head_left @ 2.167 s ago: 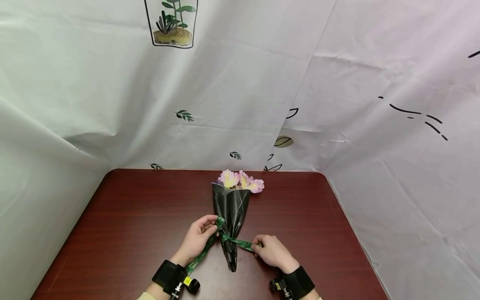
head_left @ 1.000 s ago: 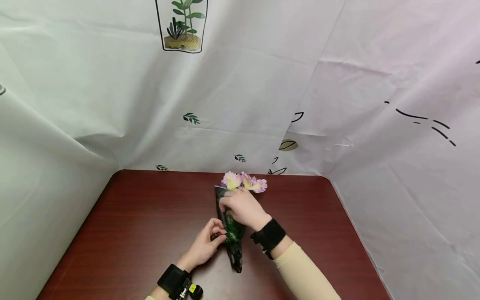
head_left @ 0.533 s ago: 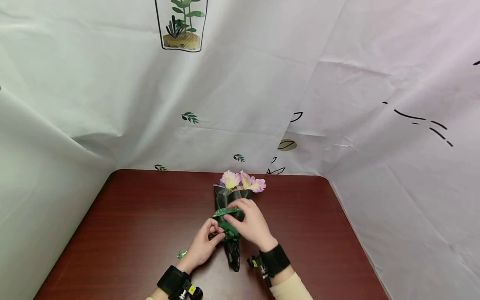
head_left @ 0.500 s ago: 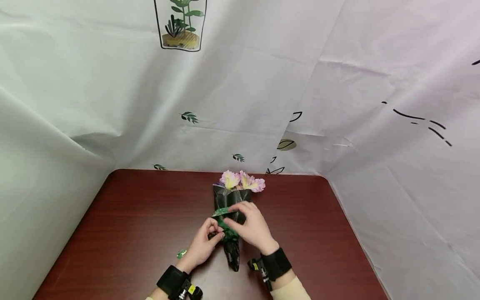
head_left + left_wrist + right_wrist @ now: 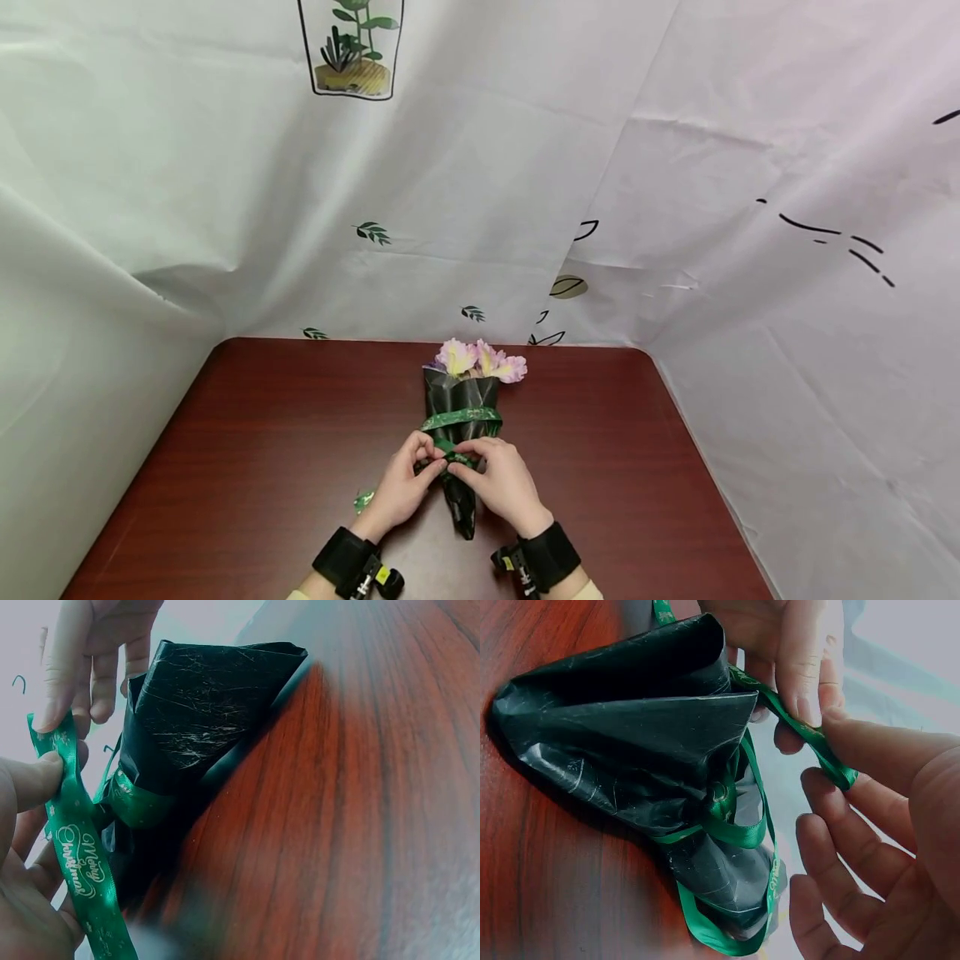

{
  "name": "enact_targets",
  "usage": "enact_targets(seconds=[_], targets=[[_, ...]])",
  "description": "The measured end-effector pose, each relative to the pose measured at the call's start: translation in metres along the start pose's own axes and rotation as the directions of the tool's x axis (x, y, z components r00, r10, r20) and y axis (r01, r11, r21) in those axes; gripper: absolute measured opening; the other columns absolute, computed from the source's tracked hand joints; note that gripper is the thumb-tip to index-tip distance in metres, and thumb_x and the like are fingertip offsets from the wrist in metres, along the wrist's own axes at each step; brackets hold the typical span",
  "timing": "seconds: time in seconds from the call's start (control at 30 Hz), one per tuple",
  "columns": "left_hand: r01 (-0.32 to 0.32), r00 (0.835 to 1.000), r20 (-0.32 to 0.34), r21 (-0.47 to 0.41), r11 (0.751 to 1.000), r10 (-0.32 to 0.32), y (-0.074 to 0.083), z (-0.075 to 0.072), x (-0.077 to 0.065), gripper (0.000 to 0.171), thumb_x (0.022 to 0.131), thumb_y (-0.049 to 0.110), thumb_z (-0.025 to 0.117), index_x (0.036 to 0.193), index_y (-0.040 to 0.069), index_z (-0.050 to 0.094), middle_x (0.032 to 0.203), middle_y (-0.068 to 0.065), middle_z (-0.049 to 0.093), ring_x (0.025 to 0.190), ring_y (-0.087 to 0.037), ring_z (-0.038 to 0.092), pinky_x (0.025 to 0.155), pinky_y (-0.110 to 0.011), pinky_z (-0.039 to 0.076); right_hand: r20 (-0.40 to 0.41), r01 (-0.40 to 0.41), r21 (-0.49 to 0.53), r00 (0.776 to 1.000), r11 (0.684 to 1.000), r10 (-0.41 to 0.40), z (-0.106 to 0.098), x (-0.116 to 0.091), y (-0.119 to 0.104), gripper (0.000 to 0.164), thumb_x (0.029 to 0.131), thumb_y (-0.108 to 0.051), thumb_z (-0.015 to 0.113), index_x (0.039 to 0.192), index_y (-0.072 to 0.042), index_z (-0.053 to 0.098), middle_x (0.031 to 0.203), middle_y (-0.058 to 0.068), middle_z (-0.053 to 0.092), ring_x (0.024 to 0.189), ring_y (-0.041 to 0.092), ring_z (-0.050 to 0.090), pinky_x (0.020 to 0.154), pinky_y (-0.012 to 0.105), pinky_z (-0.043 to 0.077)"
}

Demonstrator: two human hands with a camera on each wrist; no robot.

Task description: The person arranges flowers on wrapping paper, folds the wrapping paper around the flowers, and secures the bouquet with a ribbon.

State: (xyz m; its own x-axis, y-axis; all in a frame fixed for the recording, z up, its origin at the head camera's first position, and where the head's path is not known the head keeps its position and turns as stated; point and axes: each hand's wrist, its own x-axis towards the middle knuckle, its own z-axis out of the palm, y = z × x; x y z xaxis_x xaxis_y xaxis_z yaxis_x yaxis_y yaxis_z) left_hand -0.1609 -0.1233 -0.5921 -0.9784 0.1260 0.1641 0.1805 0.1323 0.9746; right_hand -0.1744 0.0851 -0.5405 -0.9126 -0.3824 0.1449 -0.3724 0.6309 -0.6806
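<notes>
A bouquet in black wrapping [image 5: 442,392] lies on the table, its pink and yellow flowers [image 5: 457,357] pointing away from me. My left hand [image 5: 397,487] pinches a green ribbon [image 5: 84,859] between thumb and fingers beside the wrap's narrow lower part. Opposite it, my right hand [image 5: 504,487] has thumb and forefinger on the same ribbon, the two thumb tips nearly meeting. In the right wrist view the other right fingers [image 5: 862,847] are spread beneath. One ribbon loop [image 5: 461,417] crosses the wrap higher up, and a band circles its gathered waist. Fingers partly hide the knot area.
A ribbon tail [image 5: 363,502] shows left of my left wrist. The dark red wooden table [image 5: 300,417] has white patterned cloth [image 5: 480,167] hanging behind and at both sides. Black straps with small cameras sit on both wrists.
My right hand swung up over the wrap, then came back down beside my left fingers. The ribbon now forms a loop across the wrap. My left hand stays near the waist.
</notes>
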Motion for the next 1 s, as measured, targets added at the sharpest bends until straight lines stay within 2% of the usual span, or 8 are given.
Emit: enact_targets(seconds=[0.3,0.43,0.5,0.6,0.67,0.73,0.83,1.0], targets=[[-0.107,0.994,0.021,0.033,0.994,0.106,0.001,-0.007,0.001,0.028,0.099,-0.019,0.065,0.108,0.007,0.057,0.113,-0.006,0.081,0.102,-0.019,0.071,0.087,-0.029,0.053,-0.045,-0.019,0.028,0.999,0.999,0.02,0.003,0.0,-0.002,0.009,0.101,-0.022,0.086,0.108,-0.015,0.087,0.095,-0.005,0.079,0.072,-0.001,0.062,0.065,0.023,0.055],[-0.269,0.962,0.029,0.257,0.928,0.27,-0.001,-0.023,0.011,0.04,0.089,-0.025,0.063,0.117,0.003,0.064,0.128,-0.007,0.076,0.103,-0.028,0.066,0.084,-0.04,0.052,-0.049,-0.019,0.026,0.999,0.999,0.02,0.002,0.0,-0.003,0.009,0.102,-0.021,0.085,0.108,-0.015,0.086,0.096,-0.004,0.078,0.073,0.0,0.063,0.064,0.024,0.054],[-0.343,0.934,0.077,0.459,0.82,0.348,-0.004,-0.033,0.019,0.041,0.09,-0.021,0.069,0.12,0.007,0.069,0.134,-0.007,0.074,0.113,-0.029,0.066,0.089,-0.047,0.051,-0.049,-0.032,0.023,0.998,0.999,0.033,0.002,0.0,-0.002,0.009,0.103,-0.022,0.084,0.109,-0.015,0.085,0.095,-0.004,0.077,0.073,0.0,0.062,0.064,0.023,0.054],[-0.443,0.88,0.223,0.704,0.556,0.419,-0.009,-0.047,0.031,0.037,0.093,-0.007,0.083,0.122,0.015,0.077,0.139,-0.008,0.071,0.126,-0.031,0.064,0.094,-0.054,0.05,-0.048,-0.046,0.024,0.998,0.999,0.047,0.001,0.0,-0.003,0.011,0.104,-0.023,0.084,0.11,-0.015,0.085,0.095,-0.005,0.076,0.073,0.001,0.063,0.064,0.024,0.053],[-0.498,0.843,0.324,0.773,0.394,0.429,-0.011,-0.054,0.038,0.035,0.093,0.001,0.088,0.122,0.019,0.08,0.141,-0.012,0.069,0.128,-0.034,0.063,0.094,-0.055,0.052,-0.039,-0.055,0.028,0.998,0.998,0.056,0.001,0.0,-0.002,0.012,0.104,-0.024,0.083,0.111,-0.015,0.084,0.095,-0.005,0.076,0.074,0.001,0.064,0.064,0.024,0.053],[-0.531,0.815,0.393,0.801,0.276,0.426,-0.011,-0.059,0.044,0.037,0.092,0.004,0.091,0.124,0.02,0.082,0.142,-0.016,0.067,0.128,-0.036,0.063,0.094,-0.056,0.053,-0.031,-0.058,0.034,0.998,0.998,0.059,0.001,0.0,-0.002,0.012,0.104,-0.024,0.083,0.111,-0.015,0.084,0.096,-0.005,0.076,0.075,0.003,0.066,0.065,0.024,0.054],[-0.558,0.783,0.449,0.813,0.168,0.431,-0.009,-0.063,0.051,0.046,0.089,0.003,0.093,0.129,0.02,0.081,0.145,-0.018,0.066,0.128,-0.038,0.063,0.096,-0.057,0.055,-0.021,-0.057,0.04,0.998,0.998,0.058,0.0,0.0,-0.003,0.013,0.104,-0.025,0.083,0.112,-0.014,0.084,0.096,-0.005,0.077,0.077,0.006,0.069,0.067,0.025,0.056],[-0.623,0.722,0.526,0.776,0.092,0.449,-0.005,-0.065,0.055,0.055,0.089,0.003,0.091,0.137,0.027,0.078,0.146,-0.013,0.067,0.128,-0.034,0.065,0.099,-0.055,0.054,-0.008,-0.058,0.049,0.998,0.997,0.059,-0.002,0.0,-0.004,0.013,0.105,-0.025,0.083,0.112,-0.014,0.084,0.095,-0.006,0.076,0.077,0.006,0.068,0.066,0.025,0.056]])
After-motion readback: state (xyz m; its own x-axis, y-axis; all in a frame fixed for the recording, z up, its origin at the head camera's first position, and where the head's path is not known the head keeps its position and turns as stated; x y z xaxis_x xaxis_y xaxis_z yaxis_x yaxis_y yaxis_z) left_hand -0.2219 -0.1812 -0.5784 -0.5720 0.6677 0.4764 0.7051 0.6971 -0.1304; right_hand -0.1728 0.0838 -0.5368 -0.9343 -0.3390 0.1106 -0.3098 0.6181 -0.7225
